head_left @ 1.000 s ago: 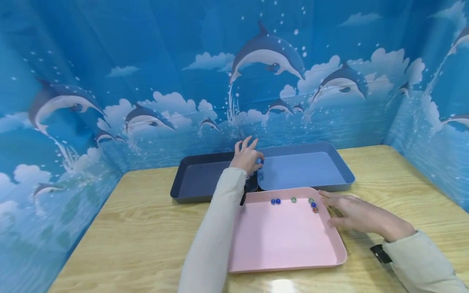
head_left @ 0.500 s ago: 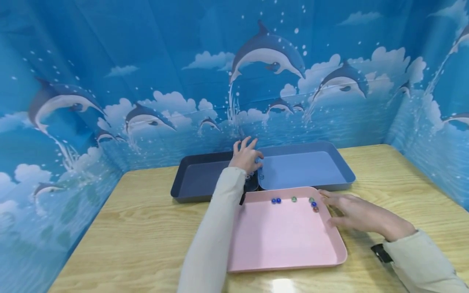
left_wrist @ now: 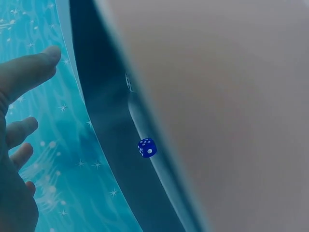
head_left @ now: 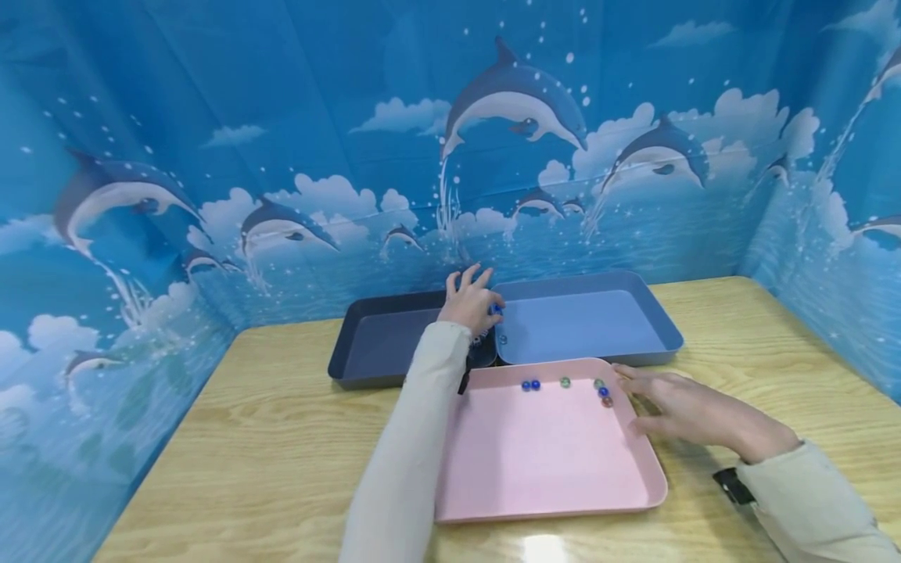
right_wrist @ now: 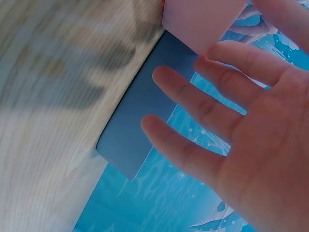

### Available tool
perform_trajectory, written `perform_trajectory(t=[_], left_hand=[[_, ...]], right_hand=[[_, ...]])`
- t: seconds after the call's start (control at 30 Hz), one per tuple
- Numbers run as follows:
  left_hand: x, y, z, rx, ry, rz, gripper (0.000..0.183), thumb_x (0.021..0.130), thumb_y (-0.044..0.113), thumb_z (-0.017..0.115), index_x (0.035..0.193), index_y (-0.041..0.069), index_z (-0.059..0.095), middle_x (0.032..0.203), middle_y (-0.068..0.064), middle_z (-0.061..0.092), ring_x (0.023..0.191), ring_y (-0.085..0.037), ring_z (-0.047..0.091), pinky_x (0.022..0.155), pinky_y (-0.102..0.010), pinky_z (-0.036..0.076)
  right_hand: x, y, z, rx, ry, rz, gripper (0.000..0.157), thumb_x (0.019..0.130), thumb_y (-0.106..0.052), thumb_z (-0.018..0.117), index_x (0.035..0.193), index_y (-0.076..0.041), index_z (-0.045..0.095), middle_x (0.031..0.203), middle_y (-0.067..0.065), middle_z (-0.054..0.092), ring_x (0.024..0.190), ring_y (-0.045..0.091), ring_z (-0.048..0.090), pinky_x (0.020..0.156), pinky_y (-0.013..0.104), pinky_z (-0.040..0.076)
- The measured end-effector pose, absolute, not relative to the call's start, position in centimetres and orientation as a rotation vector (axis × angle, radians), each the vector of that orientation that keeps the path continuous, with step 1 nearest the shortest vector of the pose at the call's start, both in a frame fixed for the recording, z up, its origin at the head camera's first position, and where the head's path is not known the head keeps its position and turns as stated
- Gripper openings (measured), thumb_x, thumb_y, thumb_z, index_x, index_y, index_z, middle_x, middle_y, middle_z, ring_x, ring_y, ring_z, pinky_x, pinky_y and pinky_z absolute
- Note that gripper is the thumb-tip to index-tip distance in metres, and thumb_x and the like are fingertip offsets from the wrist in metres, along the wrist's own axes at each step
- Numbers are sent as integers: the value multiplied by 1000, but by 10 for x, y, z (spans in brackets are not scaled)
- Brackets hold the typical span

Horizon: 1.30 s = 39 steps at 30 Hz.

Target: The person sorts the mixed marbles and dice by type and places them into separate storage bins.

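Note:
My left hand (head_left: 470, 303) is raised over the place where the dark tray (head_left: 376, 344) meets the blue tray (head_left: 591, 320). In the head view its thumb and forefinger curve near something small and blue. The left wrist view shows a dark blue die (left_wrist: 147, 147) with white dots, clear of the spread fingers (left_wrist: 29, 72). I cannot tell whether it rests on anything. At the right rim of the pink tray (head_left: 535, 461), my right hand (head_left: 693, 410) lies with its fingers spread. Its fingertips are at the tray's edge.
Inside the pink tray, along its far side, are small blue pieces (head_left: 536, 385), green ones and a reddish one (head_left: 607, 402). One small piece (head_left: 503, 339) lies in the blue tray's near left corner. A dolphin-print curtain (head_left: 338, 156) stands behind the wooden table (head_left: 267, 453).
The blue piece at my left thumb and forefinger shows lower and farther left than one second ago. My left hand has shifted very slightly left; the right hand stays in place.

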State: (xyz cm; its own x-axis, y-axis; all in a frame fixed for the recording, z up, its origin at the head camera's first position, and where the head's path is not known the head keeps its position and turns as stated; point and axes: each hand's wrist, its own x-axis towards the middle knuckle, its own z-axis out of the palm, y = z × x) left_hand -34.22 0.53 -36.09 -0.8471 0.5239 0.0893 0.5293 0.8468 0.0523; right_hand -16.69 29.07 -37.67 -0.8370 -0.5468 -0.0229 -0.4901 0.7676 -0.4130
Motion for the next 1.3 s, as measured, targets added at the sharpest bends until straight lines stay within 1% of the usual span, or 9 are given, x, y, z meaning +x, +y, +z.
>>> perform_trajectory(t=[0.17,0.4,0.67,0.8,1.0,1.3], left_hand=[[-338,4,-358,-876,-2942,-99,28,96,33,73,122,23,76,165,-8,29,154,-30,12,120,-55,11],[-330,6,-354,-969,-2896,-109,27,95,34,73,120,25,77,164,-8,31,153,-29,14,120,-55,11],[-315,3,-348,-1106,-2823,-96,23,94,33,76,114,23,79,161,-9,38,152,-31,18,119,-57,12],[-309,2,-347,-1152,-2773,-68,22,93,33,76,113,24,80,159,-8,40,152,-31,20,119,-57,13],[-296,3,-348,-1236,-2718,-29,20,94,34,76,111,26,80,159,-6,41,152,-30,20,120,-56,15],[-282,1,-350,-1316,-2631,61,18,96,35,73,109,27,81,156,-6,46,150,-30,25,120,-55,18]], right_hand=[[-167,291,-377,-831,2813,-602,61,86,-19,81,132,15,58,148,40,38,126,56,47,96,62,47],[-166,291,-376,-843,2821,-601,59,86,-18,81,130,15,59,147,40,39,126,56,48,97,62,46],[-166,290,-377,-825,2810,-607,60,86,-18,81,130,16,59,147,40,38,126,56,48,96,61,47],[-167,291,-376,-812,2804,-601,60,86,-18,81,131,16,58,148,40,38,126,56,48,96,61,47],[-167,291,-376,-815,2804,-600,61,86,-20,81,131,15,59,147,40,38,126,56,48,96,61,47],[-167,291,-377,-827,2809,-607,59,86,-19,81,130,14,60,147,40,38,126,56,48,95,61,48]])
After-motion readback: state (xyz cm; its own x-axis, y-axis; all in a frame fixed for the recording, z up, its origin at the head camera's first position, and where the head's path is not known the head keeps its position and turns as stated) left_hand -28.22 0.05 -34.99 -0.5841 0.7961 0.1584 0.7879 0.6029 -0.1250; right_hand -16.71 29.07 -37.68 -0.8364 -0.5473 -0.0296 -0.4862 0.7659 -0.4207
